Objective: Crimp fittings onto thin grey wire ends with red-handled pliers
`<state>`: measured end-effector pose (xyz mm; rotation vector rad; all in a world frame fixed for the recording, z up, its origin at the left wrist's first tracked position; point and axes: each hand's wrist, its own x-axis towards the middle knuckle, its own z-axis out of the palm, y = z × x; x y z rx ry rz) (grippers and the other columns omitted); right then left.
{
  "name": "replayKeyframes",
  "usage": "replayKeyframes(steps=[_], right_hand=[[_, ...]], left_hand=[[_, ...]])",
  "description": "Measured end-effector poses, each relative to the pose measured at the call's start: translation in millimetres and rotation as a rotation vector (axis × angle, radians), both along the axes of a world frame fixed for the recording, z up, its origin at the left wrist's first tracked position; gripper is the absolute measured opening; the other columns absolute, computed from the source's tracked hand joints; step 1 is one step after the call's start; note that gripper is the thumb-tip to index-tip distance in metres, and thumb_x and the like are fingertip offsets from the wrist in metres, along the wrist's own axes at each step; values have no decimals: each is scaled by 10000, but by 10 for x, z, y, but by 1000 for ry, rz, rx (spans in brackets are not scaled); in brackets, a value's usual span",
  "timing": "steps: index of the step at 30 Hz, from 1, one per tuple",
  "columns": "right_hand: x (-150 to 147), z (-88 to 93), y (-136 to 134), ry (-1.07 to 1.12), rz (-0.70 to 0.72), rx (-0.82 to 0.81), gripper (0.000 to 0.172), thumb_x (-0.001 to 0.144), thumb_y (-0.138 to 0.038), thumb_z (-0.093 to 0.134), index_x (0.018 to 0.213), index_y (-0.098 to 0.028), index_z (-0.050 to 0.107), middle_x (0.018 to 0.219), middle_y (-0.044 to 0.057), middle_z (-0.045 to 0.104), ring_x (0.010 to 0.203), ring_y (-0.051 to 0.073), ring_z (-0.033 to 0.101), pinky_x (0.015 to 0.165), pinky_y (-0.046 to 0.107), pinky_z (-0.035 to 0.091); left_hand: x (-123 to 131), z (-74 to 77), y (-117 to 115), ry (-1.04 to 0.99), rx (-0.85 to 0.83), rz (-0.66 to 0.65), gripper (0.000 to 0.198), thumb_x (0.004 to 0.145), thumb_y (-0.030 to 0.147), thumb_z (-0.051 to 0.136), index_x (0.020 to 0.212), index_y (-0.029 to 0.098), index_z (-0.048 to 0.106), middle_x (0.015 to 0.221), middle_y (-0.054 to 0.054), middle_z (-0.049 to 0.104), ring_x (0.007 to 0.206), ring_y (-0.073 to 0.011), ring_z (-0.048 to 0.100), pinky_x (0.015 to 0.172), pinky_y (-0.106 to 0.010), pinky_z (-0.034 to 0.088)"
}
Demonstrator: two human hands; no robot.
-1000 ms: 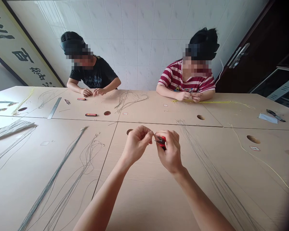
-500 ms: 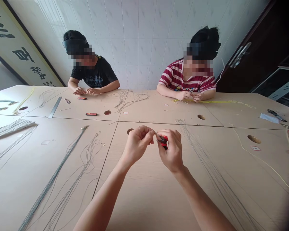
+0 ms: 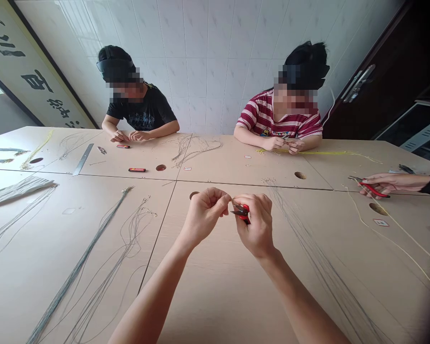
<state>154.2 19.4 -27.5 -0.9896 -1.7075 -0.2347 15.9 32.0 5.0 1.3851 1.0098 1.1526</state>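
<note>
In the middle of the view, my left hand point(image 3: 206, 215) is closed in a pinch on a thin cord, of which only a faint strand shows at the fingers. My right hand point(image 3: 256, 222) is wrapped round small red-handled pliers point(image 3: 242, 212), their dark jaws apart and pointing left. The fingertips of both hands meet or nearly meet just above the jaws. What lies between them is too small to make out. To the left of my hands lie loose grey cords point(image 3: 129, 239) with small metal ends and a grey-green cord bundle point(image 3: 89, 253).
More grey cords point(image 3: 308, 243) stretch over the table point(image 3: 215, 296) on the right. A co-worker's hand point(image 3: 394, 184) holds red pliers point(image 3: 374, 191) there, by yellow cords point(image 3: 390, 234). Two people sit opposite. A metal ruler point(image 3: 83, 159) and a red-black marker-like stick point(image 3: 136, 170) lie farther back.
The co-worker's hand with red pliers has come in from the right edge over the yellow cords. The jaws of my pliers appear slightly wider apart. My hands have barely moved.
</note>
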Motion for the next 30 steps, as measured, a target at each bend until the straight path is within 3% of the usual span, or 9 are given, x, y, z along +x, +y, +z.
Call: replayKeyframes(steps=[12, 17, 20, 22, 26, 30], right_hand=[[1, -18, 11, -10, -5, -22, 186, 862, -55, 502, 913, -235, 503, 852, 19, 671, 765, 166, 552, 781, 350, 387], [6, -19, -37, 99, 82, -123, 117, 883, -128, 531, 937, -232, 526, 884, 37, 657, 809, 176, 555, 792, 355, 410], [76, 19, -93, 272, 176, -416, 50, 904, -250, 543, 943, -221, 556, 882, 37, 616, 774, 162, 530, 720, 317, 414], [147, 24, -119, 384, 255, -718, 142, 900, -349, 554, 870, -211, 573, 838, 26, 589, 734, 149, 497, 677, 300, 393], [277, -72, -146, 697, 495, -1316, 294, 862, -445, 577, 733, -181, 571, 854, 51, 611, 776, 154, 510, 715, 309, 398], [352, -176, -208, 1065, 770, -1756, 324, 835, -494, 575, 743, -189, 516, 854, 67, 610, 823, 188, 545, 754, 374, 446]], left_hand=[[-1, -33, 10, -2, 16, -8, 191, 861, 308, 594, 746, 157, 596, 609, 24, 556, 577, -85, 483, 533, -212, 371], [-9, -26, 17, 28, 30, 43, 181, 865, 302, 574, 754, 159, 587, 605, 26, 553, 571, -84, 488, 545, -210, 391], [-16, -44, 42, 128, 95, 119, 154, 865, 283, 557, 766, 167, 583, 595, 29, 551, 552, -85, 478, 524, -208, 383], [-17, -97, 73, 201, 165, 150, 134, 868, 274, 546, 783, 176, 577, 594, 32, 555, 542, -88, 474, 514, -208, 380], [7, -312, 149, 316, 267, 125, 117, 892, 266, 509, 821, 187, 558, 610, 33, 575, 550, -97, 497, 549, -216, 406], [45, -555, 194, 370, 305, 113, 118, 910, 267, 483, 843, 192, 545, 632, 29, 589, 558, -103, 516, 541, -214, 400]])
